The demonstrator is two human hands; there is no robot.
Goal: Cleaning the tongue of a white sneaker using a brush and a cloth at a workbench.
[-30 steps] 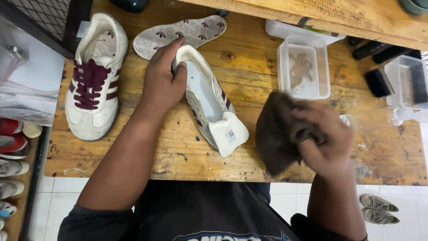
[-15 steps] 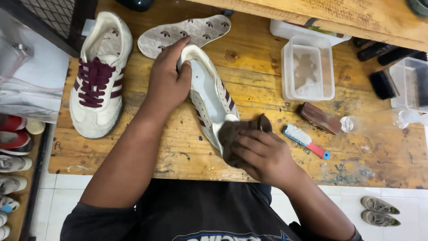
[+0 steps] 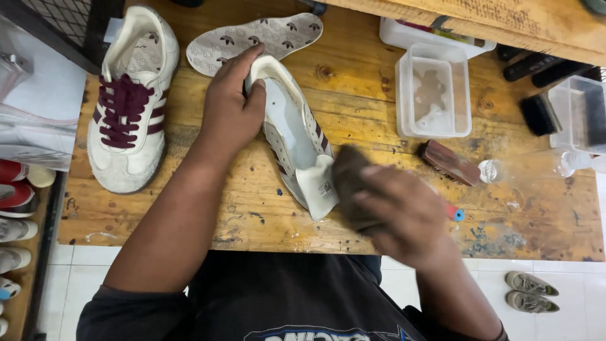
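My left hand [image 3: 232, 101] grips the heel end of a white sneaker with dark red stripes [image 3: 291, 129], which has no laces and lies on the wooden workbench [image 3: 208, 202] with its tongue pulled out toward me. My right hand [image 3: 404, 211], blurred, holds a dark brown cloth [image 3: 348, 177] against the right side of that shoe near the tongue. A patterned insole [image 3: 255, 41] lies past the shoe. The matching sneaker with maroon laces [image 3: 129, 101] rests at the left.
A clear plastic tub [image 3: 434, 91] stands at the right, with a wooden brush [image 3: 451, 163] and a clear bottle [image 3: 536, 165] beside it. A brush's blue handle tip [image 3: 457, 215] peeks out behind my right hand. More shoes sit on a rack at far left [image 3: 16, 208].
My right hand brought the cloth from the right to the shoe and now rubs its right side near the tongue. The left hand kept its hold on the heel.
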